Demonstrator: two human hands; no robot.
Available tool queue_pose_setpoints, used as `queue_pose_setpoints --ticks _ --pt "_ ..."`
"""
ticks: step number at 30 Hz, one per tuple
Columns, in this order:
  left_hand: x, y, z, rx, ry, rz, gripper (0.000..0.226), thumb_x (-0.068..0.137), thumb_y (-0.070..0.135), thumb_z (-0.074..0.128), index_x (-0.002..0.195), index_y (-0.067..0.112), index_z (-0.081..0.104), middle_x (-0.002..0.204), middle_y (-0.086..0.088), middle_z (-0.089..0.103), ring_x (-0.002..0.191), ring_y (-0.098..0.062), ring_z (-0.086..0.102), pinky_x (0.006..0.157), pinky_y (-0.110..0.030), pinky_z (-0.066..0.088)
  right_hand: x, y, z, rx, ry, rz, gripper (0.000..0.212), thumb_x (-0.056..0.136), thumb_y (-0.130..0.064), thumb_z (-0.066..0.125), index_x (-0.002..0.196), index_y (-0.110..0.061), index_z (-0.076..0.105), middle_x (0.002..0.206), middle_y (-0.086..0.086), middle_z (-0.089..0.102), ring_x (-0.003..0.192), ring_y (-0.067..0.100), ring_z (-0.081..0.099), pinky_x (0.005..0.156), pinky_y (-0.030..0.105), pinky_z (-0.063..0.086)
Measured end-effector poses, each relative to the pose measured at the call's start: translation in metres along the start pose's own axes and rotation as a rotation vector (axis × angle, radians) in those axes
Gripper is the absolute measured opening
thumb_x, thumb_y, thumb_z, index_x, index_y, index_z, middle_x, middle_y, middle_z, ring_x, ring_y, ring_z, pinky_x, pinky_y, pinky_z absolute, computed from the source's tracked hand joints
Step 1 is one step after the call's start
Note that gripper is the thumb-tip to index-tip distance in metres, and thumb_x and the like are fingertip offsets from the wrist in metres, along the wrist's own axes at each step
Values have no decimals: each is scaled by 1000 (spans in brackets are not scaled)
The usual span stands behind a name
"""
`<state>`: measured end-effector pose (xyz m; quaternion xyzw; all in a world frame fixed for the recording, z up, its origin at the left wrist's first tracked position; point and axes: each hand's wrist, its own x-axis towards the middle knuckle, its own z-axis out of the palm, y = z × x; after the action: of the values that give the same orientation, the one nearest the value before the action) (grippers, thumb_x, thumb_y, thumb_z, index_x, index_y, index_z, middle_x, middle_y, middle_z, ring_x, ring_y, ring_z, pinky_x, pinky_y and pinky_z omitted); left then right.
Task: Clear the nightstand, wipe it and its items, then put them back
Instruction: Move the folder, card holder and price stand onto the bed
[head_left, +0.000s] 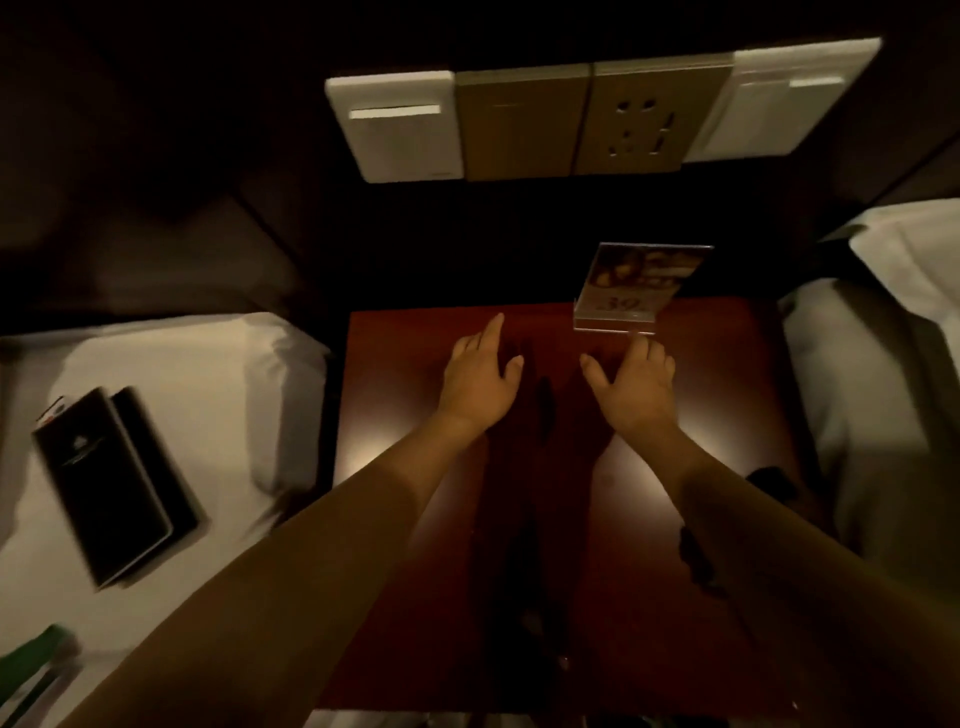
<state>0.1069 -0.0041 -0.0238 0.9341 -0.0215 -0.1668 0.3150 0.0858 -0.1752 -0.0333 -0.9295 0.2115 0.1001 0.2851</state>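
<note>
A dark red wooden nightstand (405, 519) fills the middle of the head view between two beds. A clear acrylic sign holder (636, 288) with a printed card stands upright at its far right. My right hand (631, 387) hovers just in front of the holder's base, fingers loosely spread, fingertips near or touching the base. My left hand (480, 376) is over the far middle of the top, fingers extended and holding nothing. A black folder (111, 486) with a black booklet beside it lies on the left bed.
A white bed (208, 405) lies left and another white bed (878, 374) right of the nightstand. A wall panel of switches and a socket (597, 111) sits above the back. A green and white item (36, 670) lies at the lower left.
</note>
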Motion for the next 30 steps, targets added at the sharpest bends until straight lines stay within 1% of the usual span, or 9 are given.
queue_pose_setpoints --ticks 5,8,12,15,19,22,25,28,30 --pt "40 46 17 -193 -98 9 62 99 22 42 152 18 10 158 -5 23 147 -23 19 118 -38 25 27 20 -19 153 55 61 78 90 -38 56 147 -1 17 149 20 29 137 36 25 111 46 28" --pt "58 63 23 -225 -173 3 63 100 18 36 152 19 1 160 -6 13 148 -23 15 117 -35 21 38 22 -26 232 77 40 72 95 -30 48 149 -3 9 155 17 22 142 35 20 114 43 24" --pt "67 71 33 -248 -240 29 62 101 13 33 152 23 0 159 -6 17 145 -24 21 112 -31 26 49 20 -30 297 41 -31 58 98 -17 38 150 -9 13 154 12 27 142 31 24 115 42 27" --pt "66 69 40 -289 -269 59 66 98 7 35 152 24 1 156 -6 25 143 -23 27 112 -32 28 49 25 -29 326 -2 -87 57 98 -13 37 150 -13 13 153 11 31 141 29 28 114 43 31" --pt "54 57 50 -345 -191 42 70 96 0 37 152 24 3 155 -10 21 142 -22 26 116 -32 25 41 34 -20 365 -7 -131 59 99 -11 36 151 -16 9 151 13 26 136 27 33 107 31 32" --pt "41 44 52 -368 -90 24 72 95 1 39 152 25 1 151 -11 22 137 -21 30 101 -21 28 28 31 -9 394 2 -178 58 99 -11 35 151 -16 10 146 13 28 130 24 39 97 22 32" --pt "28 33 44 -403 -19 -15 73 94 3 38 152 26 0 142 -12 26 117 -13 39 93 -18 33 16 17 3 443 -13 -211 57 99 -12 34 151 -18 10 140 13 30 116 14 42 92 20 35" --pt "15 21 29 -430 40 -63 73 94 3 38 152 23 -2 139 -14 26 119 -18 40 98 -24 40 5 -2 14 453 -54 -227 56 100 -15 33 151 -16 8 138 14 30 106 8 38 86 16 37" --pt "5 10 15 -447 75 -93 74 93 2 38 152 22 -3 139 -14 27 123 -25 41 101 -35 46 -3 -16 22 436 -85 -253 56 100 -16 33 151 -17 9 136 13 30 103 8 39 76 2 36"
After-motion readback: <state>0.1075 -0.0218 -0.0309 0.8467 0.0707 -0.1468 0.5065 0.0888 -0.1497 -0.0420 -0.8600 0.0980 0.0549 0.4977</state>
